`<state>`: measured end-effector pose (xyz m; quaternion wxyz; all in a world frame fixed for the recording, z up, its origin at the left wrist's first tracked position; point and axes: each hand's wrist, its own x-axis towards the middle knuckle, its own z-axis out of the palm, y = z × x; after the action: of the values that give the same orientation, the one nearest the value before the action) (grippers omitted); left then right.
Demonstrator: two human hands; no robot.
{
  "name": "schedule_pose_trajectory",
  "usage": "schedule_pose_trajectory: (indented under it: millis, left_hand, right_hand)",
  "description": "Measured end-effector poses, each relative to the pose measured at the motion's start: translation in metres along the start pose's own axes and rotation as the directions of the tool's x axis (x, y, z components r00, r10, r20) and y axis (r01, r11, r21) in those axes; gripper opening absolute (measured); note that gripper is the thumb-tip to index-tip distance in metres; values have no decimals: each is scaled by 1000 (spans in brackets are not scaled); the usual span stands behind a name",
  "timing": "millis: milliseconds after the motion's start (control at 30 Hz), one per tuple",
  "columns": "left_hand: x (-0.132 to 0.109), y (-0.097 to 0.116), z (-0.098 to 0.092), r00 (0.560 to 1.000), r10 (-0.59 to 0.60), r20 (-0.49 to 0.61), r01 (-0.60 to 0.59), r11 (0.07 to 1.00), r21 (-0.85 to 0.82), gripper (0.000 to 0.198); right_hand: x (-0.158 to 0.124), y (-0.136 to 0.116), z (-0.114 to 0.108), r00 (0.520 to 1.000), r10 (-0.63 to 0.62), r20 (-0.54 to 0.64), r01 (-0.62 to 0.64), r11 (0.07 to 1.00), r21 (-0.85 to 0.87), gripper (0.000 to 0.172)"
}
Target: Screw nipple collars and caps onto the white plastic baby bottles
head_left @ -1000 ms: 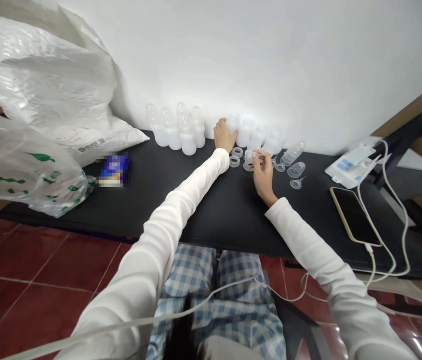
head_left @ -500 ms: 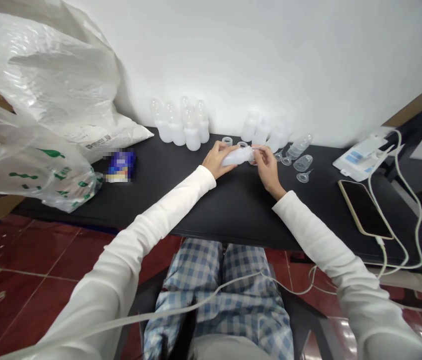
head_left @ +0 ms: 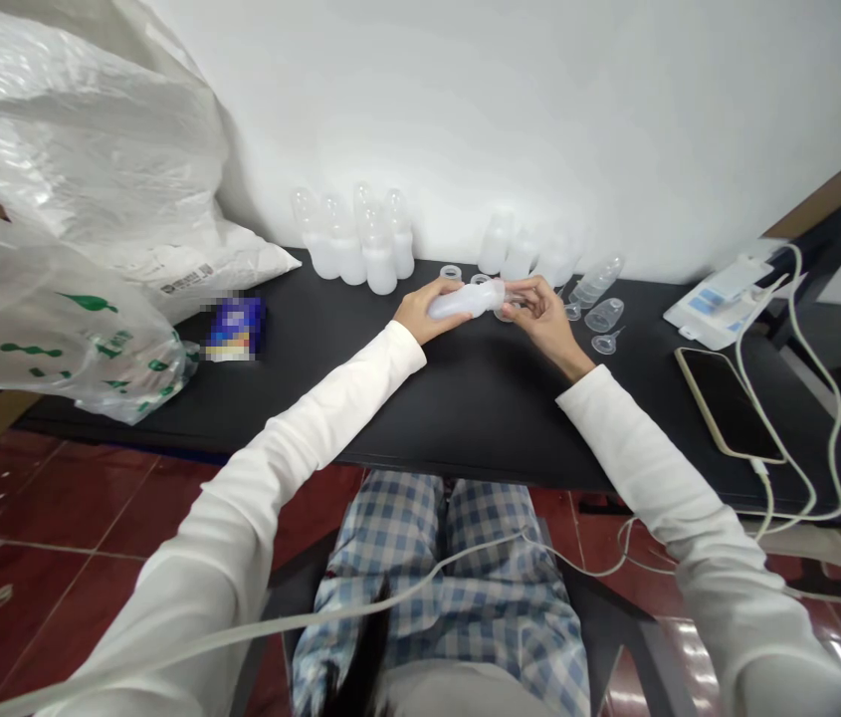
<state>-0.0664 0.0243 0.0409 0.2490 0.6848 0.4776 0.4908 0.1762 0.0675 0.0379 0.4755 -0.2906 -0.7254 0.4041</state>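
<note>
My left hand (head_left: 420,311) is wrapped round a small white plastic bottle (head_left: 465,299), held on its side above the black table (head_left: 465,398). At the bottle's mouth my right hand (head_left: 543,314) pinches a small clear piece (head_left: 511,299), too small to name for sure. Several capped white bottles (head_left: 360,244) stand in a cluster against the wall at the back left. More uncapped bottles (head_left: 521,257) stand behind my hands. Clear rings (head_left: 451,273) lie just behind the held bottle. Clear caps and teat-like parts (head_left: 603,317) lie to the right of my right hand.
Large plastic bags (head_left: 77,199) fill the table's left end, with a small blue packet (head_left: 235,329) beside them. A phone (head_left: 726,403) on a white charging cable (head_left: 800,418) and a white box (head_left: 719,299) lie at the right. Red floor tiles show below the table edge.
My left hand reached to the bottles at the wall, took one and brought it forward. My right hand came up to the bottle's mouth with the small clear piece.
</note>
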Motion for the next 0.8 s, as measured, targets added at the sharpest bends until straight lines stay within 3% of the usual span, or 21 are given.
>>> schedule_pose_trajectory:
  millis: [167,333,567,733,800]
  left_hand:
    - [1,3,-5,998,7,62,-10,999,49,23]
    - [3,0,-8,999,18,32,-19,999,31,26]
    - [10,-9,-6,997,-60,-47,50,981,-186,36]
    - [14,-16,-3,951,-295,88,308,902,-304,40]
    - [14,-18,-3,962,-261,80,273,917,-290,42]
  right_hand:
    - [-7,-2,4,994,-88,60,97,982,-165,26]
    - [-14,-3,12,997,-78,29,81,984,-162,5]
    - [-12,-6,14,995,-100,-5,97,977,-188,17]
    - [-13,-9,17,978,-203,-44,185,946,-265,17]
    - [-13,-9,16,976,-215,-36,195,934,-300,20]
